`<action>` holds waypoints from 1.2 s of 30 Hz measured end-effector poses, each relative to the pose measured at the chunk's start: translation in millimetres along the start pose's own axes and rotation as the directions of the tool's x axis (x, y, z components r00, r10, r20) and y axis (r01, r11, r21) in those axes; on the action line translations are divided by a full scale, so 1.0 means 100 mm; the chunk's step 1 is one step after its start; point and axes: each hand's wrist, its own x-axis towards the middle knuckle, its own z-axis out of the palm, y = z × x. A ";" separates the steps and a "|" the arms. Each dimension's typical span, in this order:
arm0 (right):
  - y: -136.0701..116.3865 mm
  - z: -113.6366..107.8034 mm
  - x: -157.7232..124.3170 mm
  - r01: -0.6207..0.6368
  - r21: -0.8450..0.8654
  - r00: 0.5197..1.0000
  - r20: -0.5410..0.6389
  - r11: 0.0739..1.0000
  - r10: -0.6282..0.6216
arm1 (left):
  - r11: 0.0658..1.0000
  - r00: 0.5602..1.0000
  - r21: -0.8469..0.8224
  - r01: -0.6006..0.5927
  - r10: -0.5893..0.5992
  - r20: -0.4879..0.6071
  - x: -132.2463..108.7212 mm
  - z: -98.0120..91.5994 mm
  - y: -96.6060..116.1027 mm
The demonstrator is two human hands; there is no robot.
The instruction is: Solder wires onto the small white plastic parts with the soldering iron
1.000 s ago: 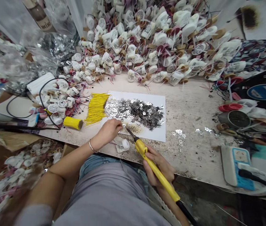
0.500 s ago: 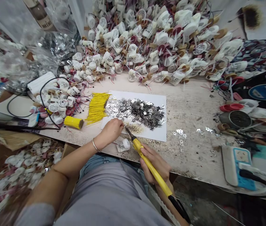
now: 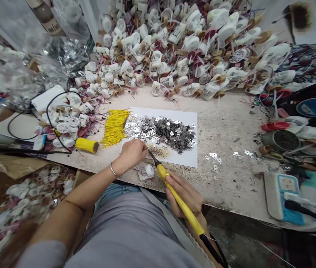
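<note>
My right hand [image 3: 184, 193] grips a yellow-handled soldering iron [image 3: 176, 195], its dark tip slanting up and left toward my left hand [image 3: 134, 152]. The left fingers are pinched together beside the tip; what they hold is hidden. Under the tip, a brown-stained patch with crumbs marks a white sheet [image 3: 190, 160]. A heap of small metal plates [image 3: 171, 134], shiny at left and darker at right, lies on that sheet. Just left of it are laid-out yellow wires [image 3: 114, 128]. Below my left hand sits a white plastic part [image 3: 146, 172] near the table edge.
Many white plastic assemblies with thin wires [image 3: 185, 48] are piled along the back. A yellow wire bundle [image 3: 86, 145] lies at left. Loose metal plates [image 3: 213, 157] are scattered right of the sheet. A power strip [image 3: 282, 199] and a dark round tin [image 3: 283, 140] stand at right.
Almost nothing differs. Both hands and the soldering iron keep nearly the same position, and the view has shifted very slightly.
</note>
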 end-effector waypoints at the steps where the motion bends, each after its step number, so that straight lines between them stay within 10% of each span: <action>1: -0.01 0.00 0.01 -0.003 0.007 1.000 0.006 1.000 0.003 | 1.000 1.000 0.002 0.007 -0.007 0.001 0.00 0.00 0.00; 24: 0.09 0.40 0.28 -0.136 0.040 0.952 -0.271 0.990 0.142 | 0.957 0.985 -0.231 -0.173 0.164 -0.058 -0.25 -0.10 -0.11; 31: 0.02 0.42 0.43 -0.208 0.106 0.946 -0.230 0.972 0.227 | 0.627 0.911 -0.684 -0.372 0.107 -0.397 -0.25 0.02 -0.10; 36: 0.00 0.38 0.25 0.002 0.049 1.000 0.030 0.999 -0.003 | 0.798 0.780 -0.383 -0.466 0.166 -0.603 -0.24 -0.05 -0.39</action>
